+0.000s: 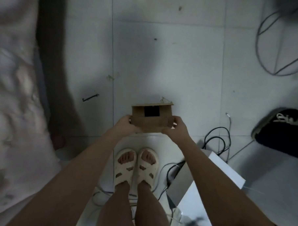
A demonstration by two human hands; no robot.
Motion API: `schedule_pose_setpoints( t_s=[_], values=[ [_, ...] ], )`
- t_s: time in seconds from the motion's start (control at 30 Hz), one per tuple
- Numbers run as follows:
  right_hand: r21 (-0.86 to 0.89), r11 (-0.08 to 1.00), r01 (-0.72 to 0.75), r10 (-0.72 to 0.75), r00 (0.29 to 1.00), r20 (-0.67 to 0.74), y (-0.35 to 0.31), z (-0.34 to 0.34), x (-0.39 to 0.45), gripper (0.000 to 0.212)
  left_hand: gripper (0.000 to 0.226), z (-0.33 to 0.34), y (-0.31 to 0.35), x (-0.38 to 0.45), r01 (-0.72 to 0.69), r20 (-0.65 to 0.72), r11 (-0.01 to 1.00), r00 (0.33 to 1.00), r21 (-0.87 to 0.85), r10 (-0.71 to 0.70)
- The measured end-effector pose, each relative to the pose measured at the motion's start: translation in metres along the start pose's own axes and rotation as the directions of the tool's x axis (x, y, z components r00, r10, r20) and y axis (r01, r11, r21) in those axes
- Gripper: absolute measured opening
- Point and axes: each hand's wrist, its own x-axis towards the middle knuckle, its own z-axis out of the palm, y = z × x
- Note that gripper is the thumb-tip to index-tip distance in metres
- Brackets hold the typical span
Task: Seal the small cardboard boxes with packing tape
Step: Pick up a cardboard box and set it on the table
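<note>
Holding the box out in front at arm's length above the tiled floor, the person gripped it at both ends: the left hand curled round the left end, the right hand round the right, fingers clamped on cardboard. A far flap stood slightly raised, and a dark patch showed on the top face; whether that was tape or an opening could not be told. No tape roll was in view. To do this step well, the flaps likely needed pressing flush and the box set on a firm surface, so one hand could come free for tape.
</note>
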Motion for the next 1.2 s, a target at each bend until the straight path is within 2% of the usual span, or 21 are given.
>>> schedule_pose_setpoints(
  t_s=[0.1, 0.27, 0.5, 0.63, 0.87, 1.0, 1.2],
  values=[
    [-0.002, 0.997, 0.079, -0.079, 0.995, -0.055, -0.042, -0.018, -0.031, 0.046, 0.026, -0.009, 0.033, -0.04, -0.042, -0.031, 0.999, 0.999, 0.018, 0.043],
    [0.013, 0.975, 0.223, -0.22, 0.97, -0.104, -0.113, -0.05, -0.09, 0.038, 0.052, -0.027, 0.094, -0.113, -0.164, -0.207, 0.985, 0.967, -0.056, 0.15],
    [0.127, 0.908, 0.4, -0.365, 0.902, -0.232, -0.223, -0.103, -0.179, 0.043, 0.071, -0.049, 0.205, -0.236, -0.437, -0.43, 0.899, 0.809, 0.018, 0.402],
    [0.11, 0.847, 0.521, -0.481, 0.837, -0.26, -0.283, -0.133, -0.225, 0.054, 0.07, -0.069, 0.258, -0.298, -0.57, -0.469, 0.821, 0.732, -0.025, 0.494],
    [0.094, 0.745, 0.66, -0.599, 0.725, -0.34, -0.371, -0.181, -0.303, 0.053, 0.069, -0.098, 0.332, -0.398, -0.671, -0.532, 0.741, 0.628, -0.001, 0.568],
    [0.068, 0.679, 0.731, -0.663, 0.65, -0.37, -0.408, -0.201, -0.347, 0.053, 0.06, -0.105, 0.365, -0.454, -0.758, -0.595, 0.651, 0.506, 0.039, 0.624],
    [0.132, 0.564, 0.815, -0.746, 0.572, -0.342, -0.45, -0.219, -0.404, 0.054, 0.061, -0.107, 0.394, -0.524, -0.806, -0.613, 0.59, 0.489, -0.046, 0.621]
  ],
)
